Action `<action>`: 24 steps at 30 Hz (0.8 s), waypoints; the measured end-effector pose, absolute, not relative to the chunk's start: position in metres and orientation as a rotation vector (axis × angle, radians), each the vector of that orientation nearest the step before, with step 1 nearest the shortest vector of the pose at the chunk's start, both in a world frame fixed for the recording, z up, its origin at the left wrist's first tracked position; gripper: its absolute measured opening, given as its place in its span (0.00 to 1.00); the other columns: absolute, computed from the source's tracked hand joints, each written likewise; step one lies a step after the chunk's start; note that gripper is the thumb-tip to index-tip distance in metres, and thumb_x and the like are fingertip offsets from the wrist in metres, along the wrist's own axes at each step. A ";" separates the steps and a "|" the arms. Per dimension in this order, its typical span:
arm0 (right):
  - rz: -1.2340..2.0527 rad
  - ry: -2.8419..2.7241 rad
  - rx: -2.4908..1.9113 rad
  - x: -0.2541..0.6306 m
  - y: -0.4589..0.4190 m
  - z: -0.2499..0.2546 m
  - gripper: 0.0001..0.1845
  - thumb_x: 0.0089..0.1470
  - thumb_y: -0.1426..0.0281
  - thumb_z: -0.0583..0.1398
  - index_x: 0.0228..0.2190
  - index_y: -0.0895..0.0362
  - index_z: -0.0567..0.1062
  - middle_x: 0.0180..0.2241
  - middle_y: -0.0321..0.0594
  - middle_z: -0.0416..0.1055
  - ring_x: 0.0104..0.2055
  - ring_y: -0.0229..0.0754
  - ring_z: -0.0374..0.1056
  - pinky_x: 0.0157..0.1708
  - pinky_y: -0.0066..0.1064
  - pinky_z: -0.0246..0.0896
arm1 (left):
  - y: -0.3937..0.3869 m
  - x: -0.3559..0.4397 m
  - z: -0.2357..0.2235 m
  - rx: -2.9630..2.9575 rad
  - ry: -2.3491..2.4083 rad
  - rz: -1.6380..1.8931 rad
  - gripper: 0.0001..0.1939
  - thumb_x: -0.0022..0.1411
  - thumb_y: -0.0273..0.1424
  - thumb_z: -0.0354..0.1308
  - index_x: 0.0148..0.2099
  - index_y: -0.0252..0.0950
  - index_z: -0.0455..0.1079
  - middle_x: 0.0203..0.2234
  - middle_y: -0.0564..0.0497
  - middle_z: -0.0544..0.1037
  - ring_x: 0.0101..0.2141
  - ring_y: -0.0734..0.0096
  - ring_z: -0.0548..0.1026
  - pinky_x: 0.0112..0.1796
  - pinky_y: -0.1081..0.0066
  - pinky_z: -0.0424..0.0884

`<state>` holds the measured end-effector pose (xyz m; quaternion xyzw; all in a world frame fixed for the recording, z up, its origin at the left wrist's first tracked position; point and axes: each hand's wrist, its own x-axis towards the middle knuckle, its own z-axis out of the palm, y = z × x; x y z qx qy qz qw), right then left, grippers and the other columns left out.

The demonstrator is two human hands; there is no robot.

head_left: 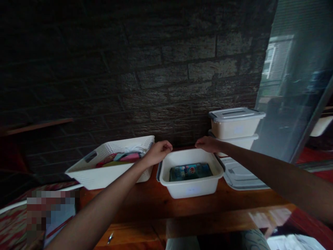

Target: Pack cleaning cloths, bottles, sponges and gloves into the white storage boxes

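Note:
My left hand (159,152) hovers by the back left corner of a white plastic storage box (192,187). Its fingers are curled together, and nothing shows between them. Over the box's back right corner is my right hand (207,143), also closed, with no object showing in it. Whether it touches the rim I cannot tell. Inside the box lies a clear greenish plastic bottle (191,171) on its side, with a blue label. The box has no lid on, and grey handles show at its sides.
Left of the box stands a white perforated basket (104,177) with folded cloths (127,157) inside. Lidded boxes (235,126) are stacked at the back right, and a loose lid (243,175) lies before them. A pen (110,238) lies near the wooden table's (145,205) front edge. Behind rises a dark brick wall (161,69).

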<state>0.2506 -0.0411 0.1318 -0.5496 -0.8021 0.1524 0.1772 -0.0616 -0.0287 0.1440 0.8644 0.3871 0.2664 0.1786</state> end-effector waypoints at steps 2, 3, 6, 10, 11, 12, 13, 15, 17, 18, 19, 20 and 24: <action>0.390 -2.284 -1.518 0.248 -0.038 0.133 0.18 0.63 0.64 0.56 0.42 0.59 0.84 0.40 0.45 0.83 0.42 0.49 0.78 0.44 0.35 0.68 | -0.037 -0.076 0.159 2.480 1.103 0.766 0.12 0.67 0.36 0.53 0.44 0.37 0.76 0.40 0.48 0.83 0.42 0.64 0.80 0.43 0.69 0.73; 0.371 -2.295 -1.492 0.246 -0.036 0.134 0.19 0.62 0.63 0.56 0.41 0.59 0.84 0.39 0.45 0.83 0.41 0.50 0.78 0.43 0.35 0.68 | -0.040 -0.086 0.167 2.495 1.120 0.769 0.12 0.67 0.36 0.53 0.44 0.37 0.76 0.40 0.48 0.83 0.42 0.65 0.80 0.43 0.70 0.73; 0.333 -2.352 -1.386 0.236 -0.028 0.140 0.19 0.61 0.63 0.55 0.40 0.58 0.84 0.39 0.43 0.83 0.41 0.49 0.78 0.42 0.34 0.66 | -0.042 -0.128 0.189 2.518 1.236 0.793 0.14 0.68 0.37 0.52 0.44 0.37 0.76 0.41 0.49 0.83 0.43 0.65 0.80 0.43 0.70 0.73; 0.300 -2.386 -1.299 0.208 -0.018 0.157 0.18 0.61 0.63 0.55 0.39 0.58 0.84 0.40 0.43 0.83 0.40 0.47 0.78 0.41 0.33 0.66 | -0.032 -0.200 0.206 2.503 1.492 0.806 0.15 0.67 0.39 0.53 0.43 0.36 0.77 0.39 0.48 0.83 0.40 0.63 0.80 0.42 0.70 0.73; 0.293 -2.388 -1.281 0.199 -0.015 0.162 0.18 0.62 0.64 0.55 0.39 0.58 0.83 0.40 0.43 0.83 0.40 0.46 0.78 0.41 0.33 0.66 | -0.028 -0.217 0.207 2.494 1.559 0.783 0.15 0.66 0.39 0.54 0.42 0.36 0.78 0.38 0.48 0.83 0.39 0.63 0.80 0.41 0.70 0.73; 0.286 -2.390 -1.262 0.189 -0.012 0.166 0.18 0.62 0.64 0.55 0.39 0.58 0.83 0.41 0.43 0.82 0.41 0.46 0.78 0.42 0.33 0.66 | -0.024 -0.234 0.207 2.482 1.626 0.753 0.15 0.66 0.38 0.54 0.42 0.36 0.78 0.37 0.48 0.84 0.38 0.63 0.80 0.40 0.70 0.73; 0.278 -2.391 -1.242 0.179 -0.009 0.170 0.17 0.62 0.65 0.55 0.39 0.58 0.83 0.41 0.43 0.82 0.41 0.46 0.77 0.43 0.32 0.65 | -0.019 -0.248 0.205 2.469 1.690 0.715 0.14 0.65 0.38 0.55 0.41 0.36 0.79 0.36 0.48 0.84 0.37 0.62 0.81 0.39 0.70 0.73; 0.263 -2.394 -1.207 0.156 0.000 0.176 0.17 0.63 0.66 0.55 0.39 0.58 0.83 0.40 0.43 0.82 0.41 0.45 0.77 0.43 0.32 0.65 | -0.009 -0.272 0.201 2.441 1.806 0.621 0.13 0.64 0.38 0.57 0.41 0.36 0.79 0.34 0.48 0.84 0.36 0.61 0.81 0.37 0.70 0.73; 0.250 -2.396 -1.183 0.130 0.011 0.179 0.16 0.63 0.67 0.56 0.39 0.58 0.83 0.39 0.42 0.83 0.40 0.44 0.77 0.41 0.31 0.65 | 0.004 -0.289 0.196 2.421 1.892 0.506 0.12 0.65 0.37 0.59 0.42 0.35 0.79 0.34 0.47 0.83 0.37 0.61 0.81 0.37 0.69 0.74; 0.243 -2.399 -1.171 0.117 0.017 0.180 0.15 0.63 0.68 0.56 0.39 0.58 0.83 0.39 0.42 0.83 0.39 0.43 0.77 0.40 0.30 0.65 | 0.012 -0.294 0.193 2.417 1.921 0.443 0.12 0.66 0.37 0.60 0.43 0.34 0.79 0.36 0.47 0.83 0.37 0.61 0.81 0.38 0.68 0.75; 0.236 -2.404 -1.158 0.102 0.024 0.180 0.15 0.62 0.69 0.57 0.39 0.58 0.84 0.39 0.42 0.83 0.39 0.43 0.77 0.39 0.29 0.65 | 0.022 -0.297 0.190 2.417 1.942 0.379 0.12 0.67 0.37 0.61 0.44 0.34 0.78 0.38 0.47 0.82 0.39 0.62 0.81 0.40 0.66 0.76; 0.227 -2.415 -1.141 0.087 0.031 0.180 0.14 0.62 0.70 0.57 0.39 0.58 0.84 0.38 0.42 0.83 0.38 0.42 0.78 0.39 0.28 0.65 | 0.033 -0.298 0.186 2.420 1.956 0.315 0.12 0.68 0.38 0.61 0.45 0.33 0.77 0.40 0.46 0.82 0.40 0.63 0.80 0.42 0.64 0.76; 0.179 -2.472 -1.067 0.027 0.059 0.177 0.13 0.60 0.74 0.58 0.38 0.59 0.85 0.38 0.42 0.83 0.38 0.41 0.77 0.39 0.26 0.64 | 0.081 -0.293 0.170 2.450 2.011 0.103 0.16 0.70 0.39 0.61 0.53 0.34 0.73 0.48 0.45 0.78 0.46 0.62 0.78 0.46 0.58 0.78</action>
